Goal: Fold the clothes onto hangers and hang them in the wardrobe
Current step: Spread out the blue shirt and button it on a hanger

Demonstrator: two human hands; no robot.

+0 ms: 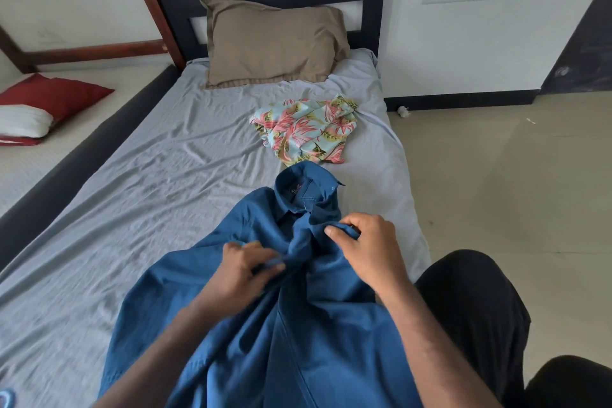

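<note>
The blue shirt [265,325] lies front-up on the grey bedsheet [132,209], collar pointing toward the brown pillow [271,40] and hem running off the near edge of view. All positions below are given relative to this shirt. The left hand [245,270] pinches a fold of fabric at the upper chest, just below the collar, thumb and fingers curled round the cloth. The right hand [364,245] grasps the opposite front edge beside the collar, fingers closed on a gathered ridge of material. Both grips sit on either side of the front opening; this placement suggests the two edges are being brought together or spread, probably to fasten or undo a button or to open the neck for a hanger, though no button is visible between the fingers. No hanger appears near the shirt, apart from a small blue object [6,397] at the lower left corner that cannot be identified. The floral garment [304,129] lies crumpled beyond the collar, nearly touching it, apparently awaiting its turn. The wardrobe is not in view. Judged from this layout, the task is at an early stage.
</note>
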